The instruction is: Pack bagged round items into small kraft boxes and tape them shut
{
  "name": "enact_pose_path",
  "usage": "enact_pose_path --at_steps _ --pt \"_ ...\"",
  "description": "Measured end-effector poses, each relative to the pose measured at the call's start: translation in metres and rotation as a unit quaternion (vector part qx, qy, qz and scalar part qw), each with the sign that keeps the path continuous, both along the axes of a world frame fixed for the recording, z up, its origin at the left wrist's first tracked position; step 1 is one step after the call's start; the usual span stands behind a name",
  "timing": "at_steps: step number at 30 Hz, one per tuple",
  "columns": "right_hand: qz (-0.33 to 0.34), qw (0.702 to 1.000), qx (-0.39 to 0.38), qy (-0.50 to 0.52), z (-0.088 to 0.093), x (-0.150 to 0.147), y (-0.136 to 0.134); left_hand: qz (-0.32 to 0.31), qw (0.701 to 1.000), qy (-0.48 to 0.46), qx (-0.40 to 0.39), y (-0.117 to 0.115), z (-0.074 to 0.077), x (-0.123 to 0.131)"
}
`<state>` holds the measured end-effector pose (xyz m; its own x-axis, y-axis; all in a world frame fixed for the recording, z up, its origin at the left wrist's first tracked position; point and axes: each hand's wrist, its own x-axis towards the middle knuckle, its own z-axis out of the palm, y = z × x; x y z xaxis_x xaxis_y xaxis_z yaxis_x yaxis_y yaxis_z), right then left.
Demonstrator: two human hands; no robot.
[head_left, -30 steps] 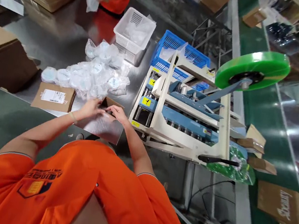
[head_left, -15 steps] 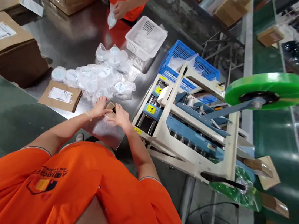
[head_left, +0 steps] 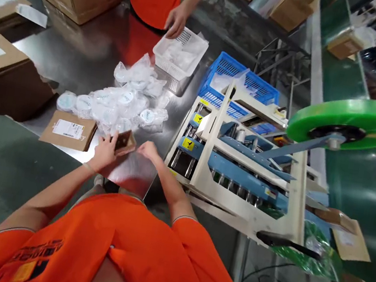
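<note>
At the near table edge my left hand (head_left: 104, 152) is closed around the left side of a small brown cardboard box (head_left: 126, 149). The box is tilted, with its open top and dark inside showing. Just right of the box is my right hand (head_left: 149, 150), its fingers pinched together at the box's right end; what they hold, if anything, is too small to make out. Beyond the box lies a pile of clear bubble-wrapped packets (head_left: 116, 102) with round white labels. A flat labelled carton (head_left: 68, 130) lies left of my left hand.
A co-worker's hand (head_left: 177, 19) reaches to a white plastic basket (head_left: 161, 59) across the table. A taping machine (head_left: 240, 167) with a green tape roll (head_left: 350, 120) stands at right, a blue crate (head_left: 215, 76) behind it. Large cartons (head_left: 4, 71) stand at left.
My hands have moved apart; the left has shifted left with the small box, now tilted open, and the right has drawn to its right end. The co-worker's hand has moved to the white basket.
</note>
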<state>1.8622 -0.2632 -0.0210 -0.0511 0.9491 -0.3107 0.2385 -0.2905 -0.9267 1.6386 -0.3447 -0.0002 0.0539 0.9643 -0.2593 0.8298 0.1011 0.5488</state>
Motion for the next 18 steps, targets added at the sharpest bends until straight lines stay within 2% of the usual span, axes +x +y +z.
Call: enact_pose_path --at_steps 3,5,6,8,11,14,16,18 --pt "-0.016 0.992 0.053 -0.115 0.009 0.012 0.088 -0.049 0.996 0.069 0.014 0.002 -0.002 0.004" --pt "0.001 0.983 0.077 -0.164 0.009 0.010 0.139 -0.060 0.994 0.093 0.023 0.004 -0.005 0.005" --pt "0.015 0.980 0.081 -0.184 0.007 0.006 0.157 -0.060 0.993 0.102 0.026 0.006 -0.007 0.004" --pt "0.041 0.972 0.072 -0.222 0.000 -0.001 0.174 -0.067 0.991 0.109 0.033 0.008 -0.012 0.000" --pt "0.075 0.957 0.050 -0.277 -0.011 0.002 0.164 -0.085 0.990 0.090 0.062 0.010 -0.018 -0.010" --pt "0.118 0.939 0.053 -0.317 -0.009 0.022 0.127 -0.111 0.988 0.045 0.102 0.013 -0.028 -0.014" --pt "0.117 0.930 0.108 -0.331 -0.001 0.039 0.093 -0.153 0.980 -0.011 0.123 0.017 -0.038 -0.009" --pt "0.086 0.916 0.221 -0.322 0.007 0.052 0.050 -0.193 0.967 -0.084 0.141 0.023 -0.050 0.001"
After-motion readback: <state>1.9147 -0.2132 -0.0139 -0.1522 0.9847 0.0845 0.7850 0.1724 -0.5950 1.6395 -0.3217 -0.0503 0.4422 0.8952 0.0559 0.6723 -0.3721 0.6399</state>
